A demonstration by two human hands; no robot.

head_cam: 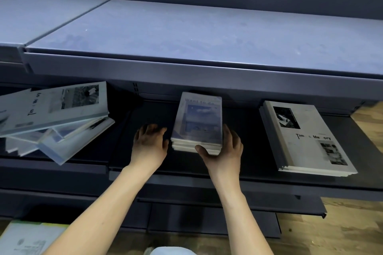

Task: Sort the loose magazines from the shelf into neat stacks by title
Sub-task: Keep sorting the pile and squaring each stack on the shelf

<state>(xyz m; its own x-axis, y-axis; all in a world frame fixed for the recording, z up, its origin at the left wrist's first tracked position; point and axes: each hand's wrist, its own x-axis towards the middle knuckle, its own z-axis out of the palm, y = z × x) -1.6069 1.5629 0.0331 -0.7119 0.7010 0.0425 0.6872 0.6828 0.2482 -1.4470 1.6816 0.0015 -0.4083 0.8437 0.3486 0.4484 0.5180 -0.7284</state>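
A small stack of "Want to do" magazines lies on the dark middle shelf. My right hand grips its near right corner, thumb on the front edge and fingers along the right side. My left hand hovers flat just left of that stack with fingers spread, holding nothing. A neat stack of "Time & Memory" magazines lies to the right. At the left, several loose magazines lie in an untidy, fanned heap, a "Time & Memory" copy on top.
A pale shelf board juts out above the magazines, its front lip close over them. Lower dark shelves step out below. More printed sheets lie at the bottom left. Wooden floor shows at the right.
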